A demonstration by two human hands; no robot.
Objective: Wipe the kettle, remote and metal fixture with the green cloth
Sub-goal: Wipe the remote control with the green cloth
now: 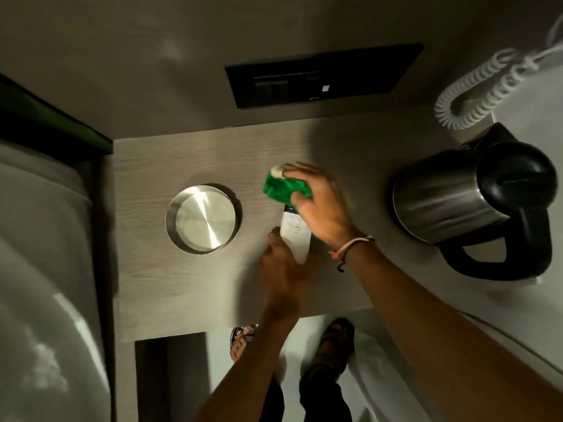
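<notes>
On the bench (182,293), mid-surface: right hand (320,208) fingers closed on green cloth (285,188), pressing it onto remote's (295,236) far end; left hand (278,269) fingers grip its near end.

Count on the surface (182,287): one green cloth (281,188), bunched under my right hand (316,208); one white remote (297,236), gripped at its near end by my left hand (281,269). One round metal fixture (202,219), left of my fingers. One steel kettle (457,196) with black handle, right of my fingers. One black switch panel (323,76) on the wall beyond my fingers. One coiled white cord (484,89), far right. Two hands, two sandalled feet below.
</notes>
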